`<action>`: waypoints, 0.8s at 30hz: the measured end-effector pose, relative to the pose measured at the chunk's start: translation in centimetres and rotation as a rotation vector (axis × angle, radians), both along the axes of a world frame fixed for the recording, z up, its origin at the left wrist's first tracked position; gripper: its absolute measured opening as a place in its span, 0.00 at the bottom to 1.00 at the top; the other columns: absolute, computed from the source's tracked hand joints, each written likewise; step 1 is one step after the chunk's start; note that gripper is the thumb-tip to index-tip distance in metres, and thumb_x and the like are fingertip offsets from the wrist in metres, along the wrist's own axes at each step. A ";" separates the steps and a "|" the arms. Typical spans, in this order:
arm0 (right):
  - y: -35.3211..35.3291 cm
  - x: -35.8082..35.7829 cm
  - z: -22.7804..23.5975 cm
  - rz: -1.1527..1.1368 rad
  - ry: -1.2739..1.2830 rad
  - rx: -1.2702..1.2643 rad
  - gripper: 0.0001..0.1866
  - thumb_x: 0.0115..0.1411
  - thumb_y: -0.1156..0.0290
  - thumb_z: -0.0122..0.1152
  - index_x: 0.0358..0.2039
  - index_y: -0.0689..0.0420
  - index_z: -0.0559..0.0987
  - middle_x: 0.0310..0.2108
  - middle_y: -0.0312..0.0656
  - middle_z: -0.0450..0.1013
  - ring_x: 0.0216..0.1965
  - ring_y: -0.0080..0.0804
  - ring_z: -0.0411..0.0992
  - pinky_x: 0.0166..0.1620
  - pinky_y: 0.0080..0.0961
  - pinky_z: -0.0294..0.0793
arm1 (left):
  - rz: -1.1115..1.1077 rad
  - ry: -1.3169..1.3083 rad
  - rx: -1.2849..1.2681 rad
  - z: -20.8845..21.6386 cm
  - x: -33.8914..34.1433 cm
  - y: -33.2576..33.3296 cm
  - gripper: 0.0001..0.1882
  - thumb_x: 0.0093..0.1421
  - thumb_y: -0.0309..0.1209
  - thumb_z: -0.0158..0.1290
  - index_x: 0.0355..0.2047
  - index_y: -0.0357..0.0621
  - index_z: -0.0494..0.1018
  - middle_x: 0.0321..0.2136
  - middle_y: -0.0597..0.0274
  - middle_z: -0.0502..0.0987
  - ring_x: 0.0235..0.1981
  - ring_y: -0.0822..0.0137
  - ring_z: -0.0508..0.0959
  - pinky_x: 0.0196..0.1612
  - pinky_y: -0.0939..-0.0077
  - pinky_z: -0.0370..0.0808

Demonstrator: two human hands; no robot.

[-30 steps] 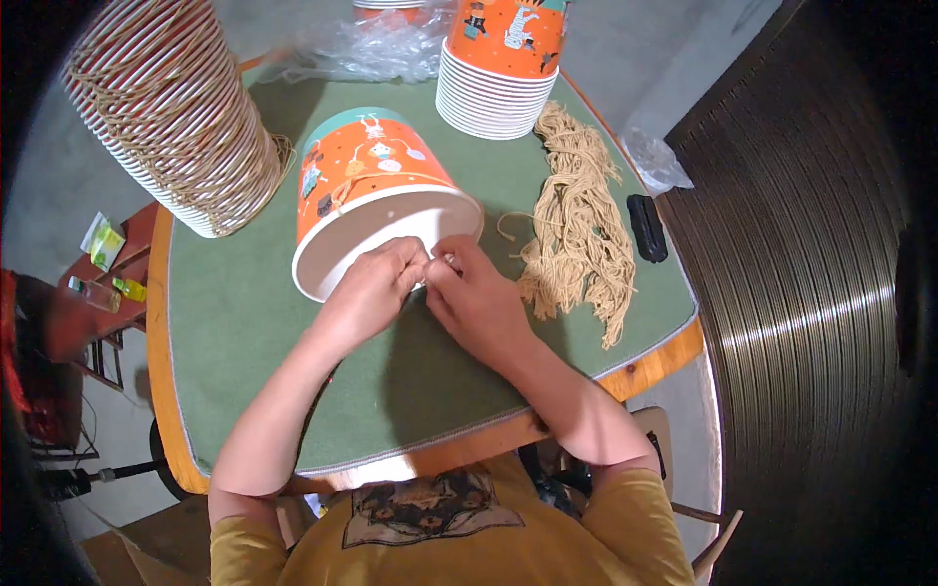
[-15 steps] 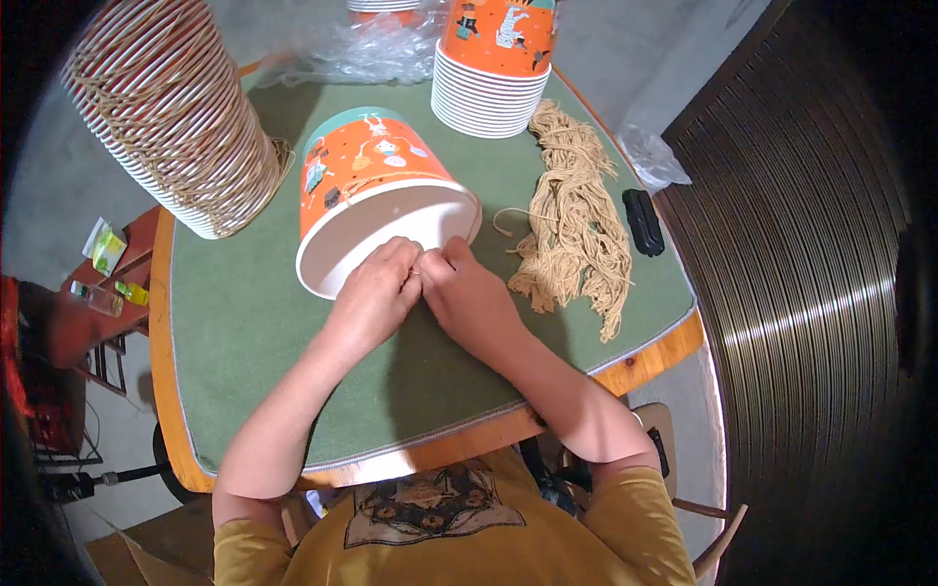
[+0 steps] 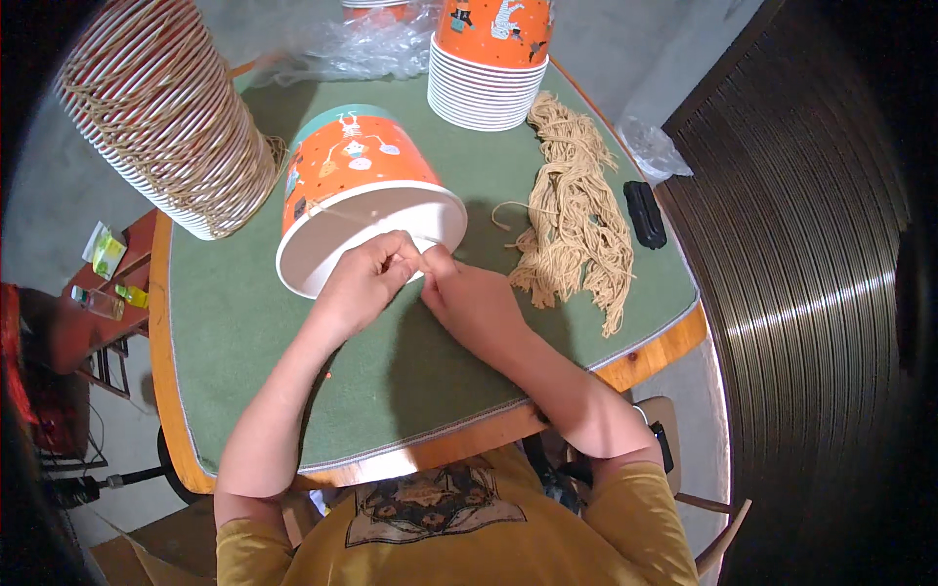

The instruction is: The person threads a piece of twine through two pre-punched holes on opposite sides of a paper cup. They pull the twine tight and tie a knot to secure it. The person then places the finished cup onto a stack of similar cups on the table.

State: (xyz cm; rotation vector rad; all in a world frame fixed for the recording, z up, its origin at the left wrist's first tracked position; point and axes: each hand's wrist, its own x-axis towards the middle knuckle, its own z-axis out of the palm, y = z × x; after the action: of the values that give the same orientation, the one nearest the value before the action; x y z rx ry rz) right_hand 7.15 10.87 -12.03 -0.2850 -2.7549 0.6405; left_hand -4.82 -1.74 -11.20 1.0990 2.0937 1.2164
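Pinching with the bare left hand [image 3: 357, 283] and the bare right hand [image 3: 477, 305] close together near the centre of the frame.
Curling the fingers [image 3: 393, 246] of the left hand inward, with the back of it facing up and the tips directed rightward; bending those of the right toward the upper left, with tips meeting or nearly meeting the left ones, too small to tell which. Slanting the bare left forearm [image 3: 278, 400] up from the lower left and the bare right forearm [image 3: 562, 391] up from the lower right, with both elbows bent outward. Wearing short mustard-yellow fabric sleeves [image 3: 640, 518] at the bottom edge.
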 end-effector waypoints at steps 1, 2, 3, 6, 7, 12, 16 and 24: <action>-0.1 0.0 -0.2 -0.023 0.006 -0.001 0.10 0.59 0.67 0.54 0.38 0.57 0.68 0.24 0.50 0.74 0.28 0.51 0.76 0.29 0.46 0.73 | 0.017 -0.028 -0.028 0.4 0.0 0.1 0.05 0.63 0.29 0.51 0.32 0.41 0.72 0.24 0.65 0.71 0.27 0.73 0.69 0.34 0.75 0.69; -0.1 0.0 -0.4 -0.042 0.013 -0.001 0.10 0.60 0.65 0.56 0.37 0.55 0.68 0.20 0.47 0.74 0.25 0.50 0.75 0.28 0.46 0.72 | 0.038 -0.056 -0.054 0.6 0.0 0.1 0.05 0.62 0.29 0.50 0.31 0.41 0.72 0.22 0.64 0.70 0.26 0.73 0.68 0.33 0.75 0.68; -0.1 0.0 -0.6 -0.049 0.025 -0.002 0.11 0.60 0.64 0.56 0.38 0.54 0.68 0.19 0.47 0.73 0.24 0.50 0.75 0.27 0.46 0.72 | 0.040 -0.061 -0.037 0.2 -0.1 0.1 0.05 0.62 0.29 0.50 0.31 0.41 0.72 0.22 0.64 0.70 0.26 0.73 0.68 0.32 0.75 0.68; -0.1 -0.2 -0.6 -0.068 0.038 -0.019 0.12 0.60 0.61 0.56 0.39 0.53 0.69 0.17 0.48 0.73 0.22 0.50 0.75 0.26 0.47 0.72 | 0.052 -0.056 0.010 -0.9 -0.3 0.1 0.05 0.62 0.29 0.50 0.32 0.41 0.72 0.21 0.65 0.70 0.25 0.73 0.68 0.31 0.75 0.68; -0.2 -0.2 -0.4 -0.074 0.027 -0.031 0.12 0.60 0.61 0.56 0.40 0.52 0.70 0.17 0.48 0.73 0.22 0.50 0.75 0.26 0.47 0.72 | 0.059 -0.040 0.022 -0.9 -0.2 0.2 0.05 0.63 0.29 0.50 0.32 0.41 0.72 0.21 0.65 0.70 0.24 0.74 0.68 0.30 0.75 0.68; -0.3 -0.5 -0.4 -0.109 0.025 -0.053 0.12 0.60 0.59 0.57 0.38 0.52 0.72 0.17 0.47 0.73 0.23 0.50 0.75 0.27 0.46 0.72 | 0.098 -0.141 0.000 -0.2 -0.1 0.3 0.05 0.62 0.28 0.50 0.32 0.39 0.71 0.22 0.66 0.71 0.23 0.75 0.68 0.29 0.76 0.68; -0.3 -0.9 -0.9 -0.134 0.065 -0.096 0.11 0.60 0.59 0.58 0.36 0.52 0.74 0.17 0.46 0.73 0.22 0.49 0.75 0.26 0.45 0.72 | 0.101 -0.200 0.031 -0.7 -0.6 0.3 0.05 0.62 0.27 0.50 0.34 0.37 0.70 0.22 0.66 0.71 0.24 0.75 0.69 0.28 0.78 0.67; 0.2 -1.2 -1.3 -0.119 0.166 -0.271 0.08 0.58 0.63 0.59 0.31 0.54 0.77 0.16 0.46 0.71 0.19 0.45 0.72 0.24 0.39 0.68 | 0.040 -0.218 0.080 -0.3 -0.4 0.0 0.09 0.63 0.23 0.47 0.43 0.39 0.63 0.31 0.65 0.70 0.29 0.76 0.69 0.32 0.80 0.67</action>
State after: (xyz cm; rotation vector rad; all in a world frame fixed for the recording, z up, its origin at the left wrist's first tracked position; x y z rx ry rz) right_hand 5.94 11.02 -13.34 -0.4307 -2.4712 0.9600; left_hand -5.21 -1.77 -11.50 0.9166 1.9252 1.3836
